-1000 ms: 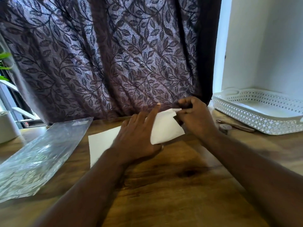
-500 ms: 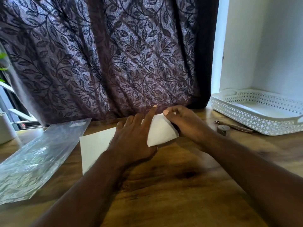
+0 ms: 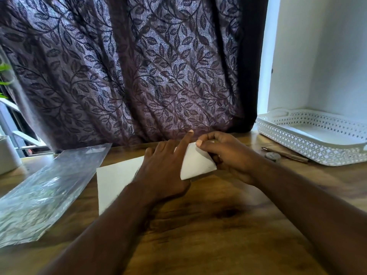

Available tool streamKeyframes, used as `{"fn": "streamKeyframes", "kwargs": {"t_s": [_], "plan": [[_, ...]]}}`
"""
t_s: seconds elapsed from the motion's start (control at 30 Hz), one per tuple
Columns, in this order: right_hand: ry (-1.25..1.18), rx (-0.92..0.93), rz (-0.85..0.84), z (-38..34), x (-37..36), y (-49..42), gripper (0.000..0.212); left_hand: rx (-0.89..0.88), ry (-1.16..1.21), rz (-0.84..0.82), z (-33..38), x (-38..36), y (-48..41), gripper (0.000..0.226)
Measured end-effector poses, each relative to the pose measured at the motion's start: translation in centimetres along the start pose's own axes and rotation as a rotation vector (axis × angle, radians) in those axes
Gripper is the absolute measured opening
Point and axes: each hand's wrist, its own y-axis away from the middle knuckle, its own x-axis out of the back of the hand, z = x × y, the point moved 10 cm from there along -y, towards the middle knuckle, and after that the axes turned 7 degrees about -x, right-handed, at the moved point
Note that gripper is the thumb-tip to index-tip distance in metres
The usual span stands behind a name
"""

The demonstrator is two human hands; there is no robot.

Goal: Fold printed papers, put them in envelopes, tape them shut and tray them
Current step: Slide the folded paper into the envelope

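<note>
Right hand (image 3: 224,153), pinching the paper (image 3: 119,175), has curled it further left at frame centre; spread left hand (image 3: 164,171) pins it. I judge the fold half-done.

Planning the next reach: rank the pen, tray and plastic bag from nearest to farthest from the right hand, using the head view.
1. Pen, just right of the right hand.
2. Tray, farther right, by the wall.
3. Plastic bag, far left side.

White paper (image 3: 117,175), white lattice tray (image 3: 309,150), purple leaf-patterned curtain (image 3: 129,76).
</note>
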Motion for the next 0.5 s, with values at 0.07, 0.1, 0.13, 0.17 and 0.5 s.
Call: {"fn": "streamKeyframes", "kwargs": {"t_s": [0.07, 0.1, 0.13, 0.17, 0.5], "plan": [[0.065, -0.01, -0.027, 0.0, -0.6, 0.1, 0.066, -0.023, -0.003, -0.001, 0.5, -0.2, -0.1, 0.117], [0.095, -0.011, -0.027, 0.1, -0.9, 0.1, 0.081, -0.03, -0.001, -0.005, 0.6, -0.3, -0.1, 0.118], [0.109, -0.003, -0.01, 0.2, -0.8, 0.0, 0.091, -0.032, 0.001, -0.006, 0.7, -0.2, -0.1, 0.118], [0.116, 0.013, 0.017, 0.2, -0.5, -0.1, 0.092, -0.031, 0.003, -0.004, 0.7, -0.1, -0.1, 0.118], [0.161, 0.017, 0.025, 0.9, -0.1, -0.9, 0.088, -0.028, 0.026, -0.023, 1.0, -0.1, 0.0, 0.117]]}}
